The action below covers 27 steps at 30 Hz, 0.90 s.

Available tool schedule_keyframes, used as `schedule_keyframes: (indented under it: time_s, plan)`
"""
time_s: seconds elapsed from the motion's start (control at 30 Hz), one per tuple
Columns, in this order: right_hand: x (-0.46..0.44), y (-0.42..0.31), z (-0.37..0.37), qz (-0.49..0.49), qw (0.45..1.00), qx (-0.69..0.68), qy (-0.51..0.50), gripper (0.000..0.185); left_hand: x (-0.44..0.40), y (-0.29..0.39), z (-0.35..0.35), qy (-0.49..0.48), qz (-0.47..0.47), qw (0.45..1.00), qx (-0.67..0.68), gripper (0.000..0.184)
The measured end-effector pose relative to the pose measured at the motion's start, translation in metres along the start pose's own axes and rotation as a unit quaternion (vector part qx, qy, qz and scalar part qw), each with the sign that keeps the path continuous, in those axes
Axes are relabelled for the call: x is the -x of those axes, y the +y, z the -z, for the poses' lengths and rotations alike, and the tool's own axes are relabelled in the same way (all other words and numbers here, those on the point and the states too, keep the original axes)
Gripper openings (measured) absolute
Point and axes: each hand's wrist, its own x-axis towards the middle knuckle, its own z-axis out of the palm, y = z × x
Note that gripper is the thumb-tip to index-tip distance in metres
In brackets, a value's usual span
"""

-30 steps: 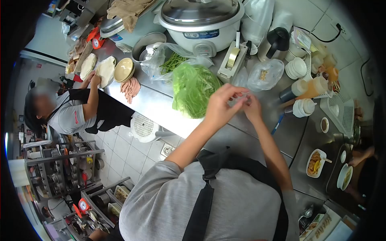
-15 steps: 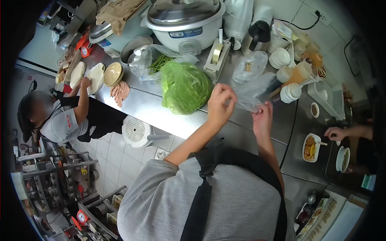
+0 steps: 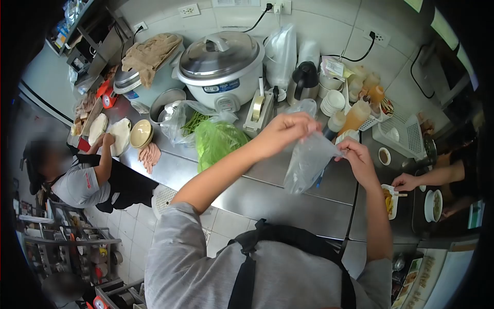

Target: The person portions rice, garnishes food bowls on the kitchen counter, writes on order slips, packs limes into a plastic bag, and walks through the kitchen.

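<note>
A clear plastic bag (image 3: 304,167) hangs over the steel counter, its upper edge stretched between my two hands. My left hand (image 3: 289,133) is closed on the bag's left upper edge. Pinched at the opposite corner is my right hand (image 3: 356,158), fingers pressed together. Left of the bag, partly behind my left forearm, lies a green leafy vegetable in a plastic bag (image 3: 218,144). Another clear bag (image 3: 302,107) sits just behind my left hand and is mostly hidden.
Behind stand a large rice cooker (image 3: 221,67), a tape dispenser (image 3: 258,113) and sauce bottles (image 3: 356,114). A co-worker (image 3: 82,177) handles dough at the left. At the right another person's hand (image 3: 406,182) touches a white food tray (image 3: 393,203).
My hands have lifted the plastic bag off the counter area and toward me, so it now hangs down. The view has tilted up. The right-hand person's hand has reached the food tray.
</note>
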Motion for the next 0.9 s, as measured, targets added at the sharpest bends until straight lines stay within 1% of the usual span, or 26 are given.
schedule_keyframes:
  time_s: [0.03, 0.07, 0.1, 0.13, 0.17, 0.2, 0.23, 0.27, 0.3, 0.33, 0.37, 0.4, 0.43, 0.47, 0.5, 0.53, 0.57, 0.63, 0.7, 0.73, 0.77, 0.8, 0.83, 0.87, 0.9]
  plan:
    - [-0.003, 0.000, 0.000, 0.050, 0.999, -0.009, -0.007, 0.021, -0.006, 0.002, -0.002, 0.044, 0.044, 0.994, 0.090, 0.029]
    - [-0.004, -0.001, -0.003, 0.045, 0.993, -0.107, 0.003, 0.020, -0.011, 0.005, -0.007, 0.084, 0.092, 0.975, 0.181, 0.032]
    - [-0.005, -0.005, -0.010, 0.039, 0.978, -0.204, 0.021, 0.019, -0.016, 0.003, -0.013, 0.116, 0.144, 0.945, 0.271, 0.035]
    - [-0.002, -0.009, -0.015, 0.037, 0.954, -0.294, 0.051, 0.019, -0.022, -0.001, -0.018, 0.130, 0.157, 0.935, 0.291, 0.040]
    - [0.003, -0.022, -0.016, -0.016, 0.920, -0.386, 0.068, 0.019, -0.027, -0.015, -0.020, 0.109, 0.172, 0.941, 0.269, 0.041]
    - [0.005, -0.041, -0.014, -0.060, 0.874, -0.474, 0.086, 0.020, -0.029, -0.038, -0.016, 0.084, 0.185, 0.947, 0.247, 0.041]
    - [0.008, -0.042, -0.010, -0.080, 0.848, -0.518, 0.080, 0.020, -0.032, -0.059, -0.013, 0.060, 0.196, 0.953, 0.225, 0.042]
    - [0.012, -0.043, -0.005, -0.100, 0.820, -0.559, 0.076, 0.020, -0.032, -0.077, -0.013, 0.008, 0.237, 0.959, 0.154, 0.041]
    - [0.014, -0.029, 0.002, -0.104, 0.822, -0.558, 0.048, 0.019, -0.033, -0.088, -0.014, -0.043, 0.271, 0.958, 0.080, 0.041]
    - [0.015, -0.029, 0.006, -0.100, 0.880, -0.464, 0.020, 0.019, -0.034, -0.088, -0.015, -0.165, 0.263, 0.950, 0.027, 0.035]
    - [0.017, -0.029, 0.010, -0.091, 0.927, -0.364, -0.006, 0.019, -0.038, -0.086, -0.020, -0.283, 0.247, 0.926, -0.027, 0.031]
    - [0.016, -0.045, 0.013, -0.077, 0.985, -0.151, -0.031, 0.019, -0.044, -0.079, -0.030, -0.314, 0.205, 0.926, -0.038, 0.025]
    - [0.018, -0.056, 0.016, -0.067, 0.994, 0.066, -0.060, 0.020, -0.049, -0.068, -0.040, -0.340, 0.165, 0.924, -0.049, 0.022]
    - [0.021, -0.058, 0.020, -0.056, 0.988, 0.107, -0.097, 0.018, -0.054, -0.060, -0.048, -0.366, 0.124, 0.920, -0.062, 0.024]
    - [0.025, -0.060, 0.025, -0.046, 0.979, 0.146, -0.135, 0.016, -0.059, -0.057, -0.054, -0.351, 0.088, 0.913, -0.187, 0.026]
    - [0.029, -0.059, 0.029, -0.038, 0.967, 0.185, -0.173, 0.015, -0.063, -0.055, -0.058, -0.328, 0.047, 0.892, -0.309, 0.031]
    - [0.034, -0.054, 0.034, -0.020, 0.960, 0.216, -0.176, 0.015, -0.068, -0.057, -0.061, -0.296, 0.004, 0.856, -0.424, 0.036]
    - [0.041, -0.039, 0.051, 0.016, 0.943, 0.276, -0.186, 0.013, -0.082, -0.066, -0.059, -0.205, -0.001, 0.896, -0.395, 0.042]
    - [0.040, -0.028, 0.089, 0.078, 0.972, 0.203, -0.087, 0.013, -0.095, -0.054, -0.060, -0.129, 0.005, 0.929, -0.348, 0.047]
    - [0.039, -0.019, 0.115, 0.111, 0.979, 0.164, -0.039, 0.013, -0.099, -0.042, -0.062, -0.093, 0.021, 0.932, -0.351, 0.051]
    - [0.038, -0.001, 0.150, 0.061, 0.993, 0.094, 0.023, 0.013, -0.100, -0.029, -0.062, -0.052, 0.040, 0.932, -0.355, 0.055]
    - [0.039, 0.026, 0.194, 0.011, 0.996, 0.020, 0.083, 0.014, -0.100, -0.017, -0.061, 0.012, 0.079, 0.932, -0.354, 0.057]
    - [0.041, 0.067, 0.249, -0.081, 0.983, -0.001, 0.167, 0.021, -0.100, -0.009, -0.058, 0.076, 0.114, 0.925, -0.354, 0.059]
    - [0.047, 0.104, 0.303, -0.171, 0.946, 0.110, 0.252, 0.027, -0.096, -0.005, -0.050, 0.123, 0.109, 0.897, -0.410, 0.060]
    - [0.063, 0.182, 0.364, -0.122, 0.921, 0.150, 0.338, 0.029, -0.089, -0.001, -0.041, 0.169, 0.104, 0.864, -0.463, 0.061]
